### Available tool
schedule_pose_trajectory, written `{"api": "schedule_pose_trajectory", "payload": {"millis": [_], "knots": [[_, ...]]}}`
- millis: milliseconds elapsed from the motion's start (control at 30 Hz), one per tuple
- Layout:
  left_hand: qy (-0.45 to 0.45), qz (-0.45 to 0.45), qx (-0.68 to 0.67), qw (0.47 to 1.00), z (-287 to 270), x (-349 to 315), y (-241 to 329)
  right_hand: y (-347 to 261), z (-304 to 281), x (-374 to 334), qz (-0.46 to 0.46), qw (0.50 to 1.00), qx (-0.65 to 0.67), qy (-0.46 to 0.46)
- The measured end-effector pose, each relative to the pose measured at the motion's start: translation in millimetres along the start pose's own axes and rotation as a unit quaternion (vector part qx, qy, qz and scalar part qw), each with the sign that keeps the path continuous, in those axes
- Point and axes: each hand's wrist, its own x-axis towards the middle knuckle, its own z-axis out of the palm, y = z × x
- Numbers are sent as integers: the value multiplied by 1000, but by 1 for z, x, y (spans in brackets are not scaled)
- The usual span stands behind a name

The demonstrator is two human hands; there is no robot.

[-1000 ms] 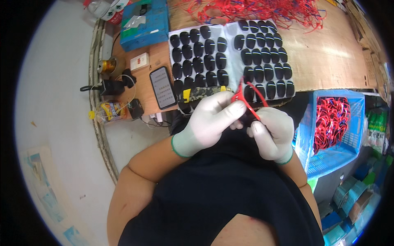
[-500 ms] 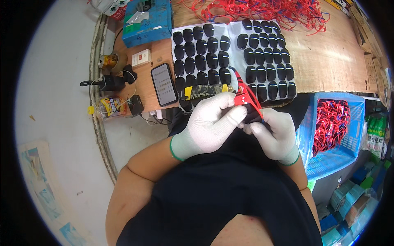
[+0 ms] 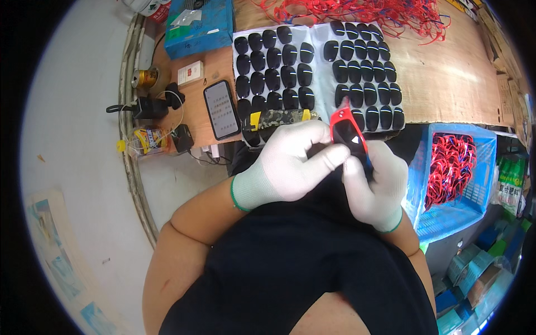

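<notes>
Red-framed sunglasses (image 3: 349,134) with a dark lens are held between my two gloved hands, in front of the table edge. My left hand (image 3: 296,162) pinches them from the left, thumb on the lower side. On their right side my right hand (image 3: 375,181) grips too, its thumb close to the left thumb. Just beyond lies a sheet of dark lenses (image 3: 273,76) in rows on white backing, and a second group of lenses (image 3: 367,70) sits to its right. A camouflage-patterned bundle with yellow ends (image 3: 276,120) rests over the sheet's near edge.
Loose red frames (image 3: 357,17) are heaped at the table's back. To the right stands a blue crate (image 3: 446,220) with red frames inside. On the left are a phone (image 3: 221,110), a small white box (image 3: 190,72), a blue box (image 3: 200,33), a can (image 3: 145,78) and cables.
The sunglasses have turned in my hands, so a dark lens now faces up. They have shifted slightly right with my fingers, and my thumbs have come closer together.
</notes>
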Motion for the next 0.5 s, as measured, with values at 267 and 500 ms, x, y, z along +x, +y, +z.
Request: {"api": "schedule_pose_trajectory", "payload": {"millis": [267, 500], "knots": [[-62, 56, 4, 996, -6, -7, 16, -14, -5, -3, -142, 987, -52, 49], [-6, 63, 12, 998, -9, -2, 10, 0, -1, 1, 113, 963, 238, -64]]}}
